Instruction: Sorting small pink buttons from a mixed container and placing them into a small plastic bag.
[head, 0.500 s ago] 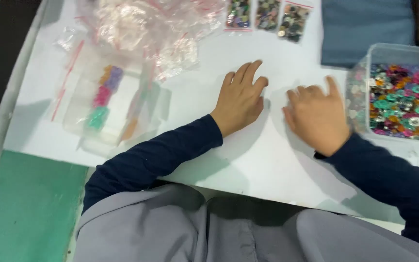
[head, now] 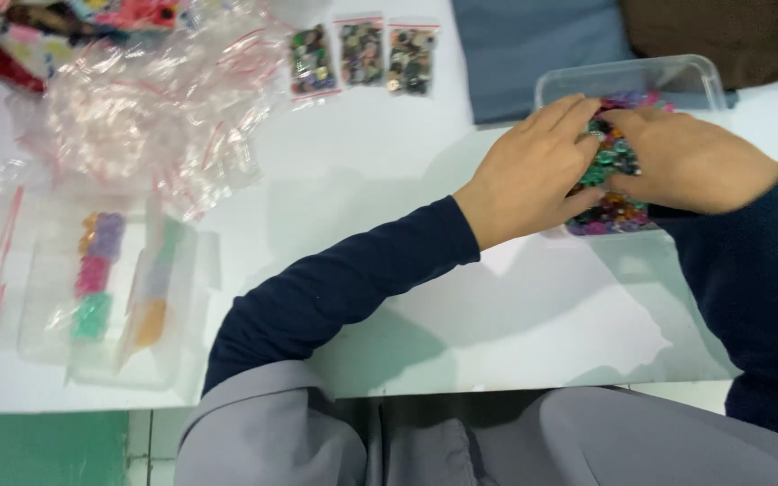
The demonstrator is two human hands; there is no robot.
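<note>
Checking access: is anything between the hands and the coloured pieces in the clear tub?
Nothing visible. Both the left hand and the right hand are already inside the open clear tub, fingers in the coloured pieces. No lid shows on it. The small filled bags lie well to the left.

White table, well laden

Bears a clear tub (head: 630,79) of mixed beads at the far right, three small filled bags (head: 362,56) along the far edge, crumpled empty bags (head: 150,117), a compartmented clear box (head: 110,297) near left, blue cloth (head: 533,45) beyond; white table (head: 353,180).
</note>
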